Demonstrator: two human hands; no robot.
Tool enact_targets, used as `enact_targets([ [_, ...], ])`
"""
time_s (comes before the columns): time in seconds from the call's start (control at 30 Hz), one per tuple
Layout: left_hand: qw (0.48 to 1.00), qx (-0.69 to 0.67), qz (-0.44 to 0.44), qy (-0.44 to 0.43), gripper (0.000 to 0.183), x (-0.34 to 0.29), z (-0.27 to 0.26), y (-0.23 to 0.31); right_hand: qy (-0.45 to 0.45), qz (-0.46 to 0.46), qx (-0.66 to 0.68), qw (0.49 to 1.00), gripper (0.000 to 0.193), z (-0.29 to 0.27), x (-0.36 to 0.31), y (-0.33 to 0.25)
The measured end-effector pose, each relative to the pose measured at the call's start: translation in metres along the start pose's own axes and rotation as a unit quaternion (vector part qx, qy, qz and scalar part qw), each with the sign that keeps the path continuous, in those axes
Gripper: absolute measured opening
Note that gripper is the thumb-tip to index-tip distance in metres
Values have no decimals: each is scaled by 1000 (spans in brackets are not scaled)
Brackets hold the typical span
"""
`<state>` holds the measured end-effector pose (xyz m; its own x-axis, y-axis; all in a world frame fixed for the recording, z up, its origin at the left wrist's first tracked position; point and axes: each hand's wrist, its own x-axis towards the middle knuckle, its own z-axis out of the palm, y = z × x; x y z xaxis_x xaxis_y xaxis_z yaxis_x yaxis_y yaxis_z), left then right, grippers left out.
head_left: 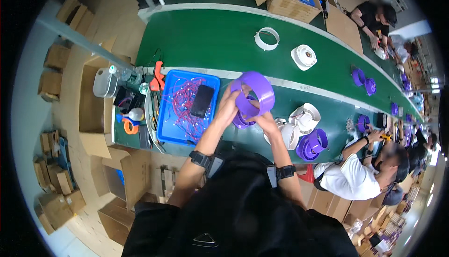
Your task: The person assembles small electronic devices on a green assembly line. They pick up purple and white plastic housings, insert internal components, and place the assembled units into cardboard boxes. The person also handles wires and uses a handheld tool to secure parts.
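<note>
A purple plastic ring-shaped housing [264,91] is held tilted above the green worktable, its round opening turned partly toward me. My left hand [227,106] grips its left side, fingers closed on the wall. At the lower edge, my right hand [266,123] has its fingers closed on the same ring. Just below the hands another purple round part [242,122] rests on the table, partly covered by them. To the right stand white plastic housings [305,118] and purple housings [309,147]. Left of my hands, a blue tray [161,131] holds tangled red wires [184,99] and a black phone [202,101].
Beyond the worktable runs a green conveyor belt [196,37] carrying a white ring [267,39], a white base [304,57] and purple parts. An orange glue gun [158,76] lies by the tray. Cardboard boxes [126,173] stand left. A co-worker in white [351,177] sits right.
</note>
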<state>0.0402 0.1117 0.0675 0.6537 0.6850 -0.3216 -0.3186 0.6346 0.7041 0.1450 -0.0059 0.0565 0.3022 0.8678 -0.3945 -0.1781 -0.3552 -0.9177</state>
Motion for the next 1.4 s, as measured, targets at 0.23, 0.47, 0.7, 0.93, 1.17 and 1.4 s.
enact_targets([
  [0.23, 944, 311, 112, -5, 41, -14, 18, -15, 13, -29, 267, 963, 39, -10, -6, -22],
  [0.47, 861, 433, 266, 11, 67, -27, -22, -57, 113, -87, 389, 910, 38, -37, -16, -10],
  [0.7, 754, 641, 87, 112, 88, 29, -65, -117, -116, -142, 454, 872, 27, -69, -52, -34],
  [0.93, 703, 708, -57, -27, 70, 28, -95, -101, 51, -37, -39, 997, 44, -94, -50, -31],
  [1.17, 934, 352, -17, -61, 49, -55, 6, -26, -3, 35, -215, 976, 63, -87, -55, -25],
  [1.4, 978, 207, 2, 13, 62, -59, 61, -28, 31, -218, -245, 944, 71, -89, -50, -24],
])
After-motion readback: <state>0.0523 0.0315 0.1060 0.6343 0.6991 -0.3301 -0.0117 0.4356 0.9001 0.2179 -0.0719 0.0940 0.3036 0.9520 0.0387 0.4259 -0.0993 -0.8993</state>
